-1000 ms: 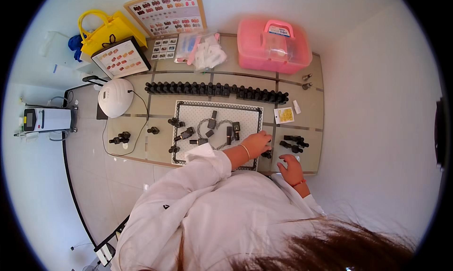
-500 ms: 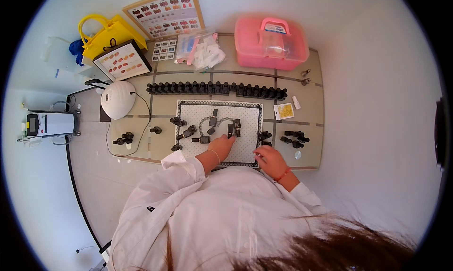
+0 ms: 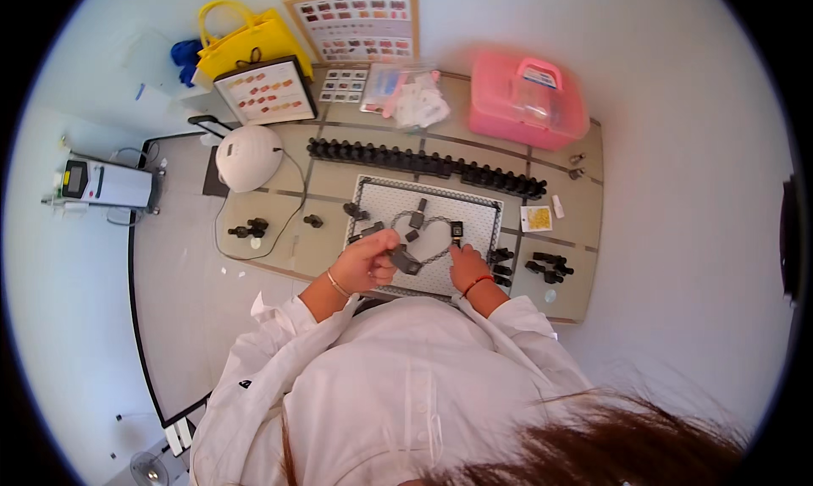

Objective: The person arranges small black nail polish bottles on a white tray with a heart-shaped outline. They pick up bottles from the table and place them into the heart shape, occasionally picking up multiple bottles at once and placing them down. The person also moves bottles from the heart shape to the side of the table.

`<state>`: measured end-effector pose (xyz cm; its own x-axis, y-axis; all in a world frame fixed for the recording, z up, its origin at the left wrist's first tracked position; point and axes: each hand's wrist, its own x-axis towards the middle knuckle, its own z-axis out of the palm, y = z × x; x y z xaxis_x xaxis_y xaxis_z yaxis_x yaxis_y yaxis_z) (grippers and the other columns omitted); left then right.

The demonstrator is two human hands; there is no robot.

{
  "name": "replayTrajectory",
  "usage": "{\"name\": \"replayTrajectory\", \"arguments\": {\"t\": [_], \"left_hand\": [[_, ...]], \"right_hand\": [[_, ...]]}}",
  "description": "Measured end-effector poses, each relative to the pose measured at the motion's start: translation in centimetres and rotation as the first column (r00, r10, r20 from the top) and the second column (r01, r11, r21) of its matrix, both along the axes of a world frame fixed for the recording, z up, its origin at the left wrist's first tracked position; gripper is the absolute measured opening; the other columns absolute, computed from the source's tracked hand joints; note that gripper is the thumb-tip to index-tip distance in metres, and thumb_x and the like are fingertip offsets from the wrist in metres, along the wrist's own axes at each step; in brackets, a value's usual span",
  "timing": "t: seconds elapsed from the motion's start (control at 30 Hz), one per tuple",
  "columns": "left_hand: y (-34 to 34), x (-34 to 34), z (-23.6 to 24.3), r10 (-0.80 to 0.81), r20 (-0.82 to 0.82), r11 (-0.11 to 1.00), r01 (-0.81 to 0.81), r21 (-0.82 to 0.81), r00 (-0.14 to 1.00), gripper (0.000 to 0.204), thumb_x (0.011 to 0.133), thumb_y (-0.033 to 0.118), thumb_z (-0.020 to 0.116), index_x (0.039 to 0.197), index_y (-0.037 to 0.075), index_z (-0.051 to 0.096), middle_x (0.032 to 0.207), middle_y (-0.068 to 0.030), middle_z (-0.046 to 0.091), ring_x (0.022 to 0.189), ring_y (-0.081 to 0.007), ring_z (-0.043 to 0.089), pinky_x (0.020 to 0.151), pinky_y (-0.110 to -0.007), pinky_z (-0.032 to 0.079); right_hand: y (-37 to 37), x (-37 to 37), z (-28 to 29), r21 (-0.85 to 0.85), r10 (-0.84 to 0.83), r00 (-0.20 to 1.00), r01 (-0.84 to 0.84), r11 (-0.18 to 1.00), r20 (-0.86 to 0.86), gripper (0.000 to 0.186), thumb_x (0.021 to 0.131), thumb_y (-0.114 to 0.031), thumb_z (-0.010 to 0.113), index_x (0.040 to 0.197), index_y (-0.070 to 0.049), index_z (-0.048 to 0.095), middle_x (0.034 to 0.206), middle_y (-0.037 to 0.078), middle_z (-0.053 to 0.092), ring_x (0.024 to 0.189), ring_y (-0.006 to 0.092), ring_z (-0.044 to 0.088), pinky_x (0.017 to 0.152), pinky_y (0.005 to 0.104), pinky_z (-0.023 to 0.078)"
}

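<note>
A white dotted mat [image 3: 385, 200] lies on the table before me, with a thin chain laid out as a heart [image 3: 423, 232] and several small dark bottles standing around it. My left hand [image 3: 366, 264] is at the mat's near left part, fingers closed around one small dark bottle [image 3: 406, 261] held tilted just above the mat. My right hand [image 3: 467, 267] rests on the mat's near right part, fingers stretched toward the chain and a dark bottle [image 3: 457, 229]; nothing shows in it.
A long row of dark bottles [image 3: 423, 160] runs behind the mat. A pink case [image 3: 527, 105], a white dome lamp [image 3: 247, 156], colour chart boards [image 3: 364, 20] and a yellow bag [image 3: 241, 39] stand farther back. More dark bottles [image 3: 546, 267] lie right, others [image 3: 250, 229] left.
My left hand drew back from the mat's right side to its near left, now gripping a bottle. My right hand came in from the table's right edge onto the mat.
</note>
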<state>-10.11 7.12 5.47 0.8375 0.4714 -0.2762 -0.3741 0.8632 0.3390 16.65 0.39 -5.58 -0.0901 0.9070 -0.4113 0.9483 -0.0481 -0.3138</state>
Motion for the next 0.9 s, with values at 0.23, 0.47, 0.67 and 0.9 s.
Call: {"name": "replayTrajectory", "arguments": {"t": [0.23,0.47,0.67,0.9], "left_hand": [[-1.3,-5.0,1.2,0.249,0.429,0.96,-0.162,-0.23,0.868,0.015,0.102,0.035,0.043,0.092,0.025,0.047,0.071,0.0016,0.05,0.049,-0.0086,0.033,0.045,-0.024,0.024],[-1.6,-7.0,1.5,0.287,0.43,0.952,-0.207,-0.223,0.856,0.014,0.102,0.036,0.043,0.093,0.025,0.046,0.07,0.0015,0.05,0.048,-0.0082,0.035,0.044,-0.023,0.024],[-1.4,-7.2,2.2,0.275,0.386,0.958,-0.216,-0.19,0.88,0.028,0.101,0.048,0.039,0.093,0.021,0.045,0.058,0.003,0.042,0.044,-0.0082,0.031,0.04,-0.022,0.023],[-1.3,-6.6,1.9,0.233,0.325,0.969,-0.19,-0.159,0.917,0.037,0.097,0.056,0.038,0.092,0.019,0.042,0.053,0.0058,0.029,0.042,-0.0078,0.027,0.039,-0.023,0.024]], "right_hand": [[1.1,0.2,-1.9,0.127,0.002,1.0,0.001,0.992,-0.023,0.02,0.088,-0.01,0.051,0.107,-0.013,0.057,0.098,0.017,0.058,0.091,0.0377,0.06,0.075,0.0467,0.051],[3.2,-1.3,1.6,0.448,-0.011,0.862,0.274,0.851,-0.507,0.01,0.089,-0.017,0.062,0.097,-0.011,0.064,0.075,0.01,0.064,0.066,0.03,0.062,0.061,0.0391,0.05],[3.9,-1.1,7.3,-0.736,-0.645,-0.354,0.324,0.595,-0.677,0.031,0.099,-0.035,0.051,0.087,-0.008,0.059,0.061,-0.003,0.048,0.044,0.0099,0.033,0.045,0.0264,0.031],[3.0,-0.9,9.6,-0.845,-0.691,-0.663,-0.164,0.508,-0.287,0.032,0.097,-0.037,0.052,0.086,-0.007,0.055,0.054,-0.001,0.035,0.044,0.0126,0.028,0.047,0.0278,0.023]]}}
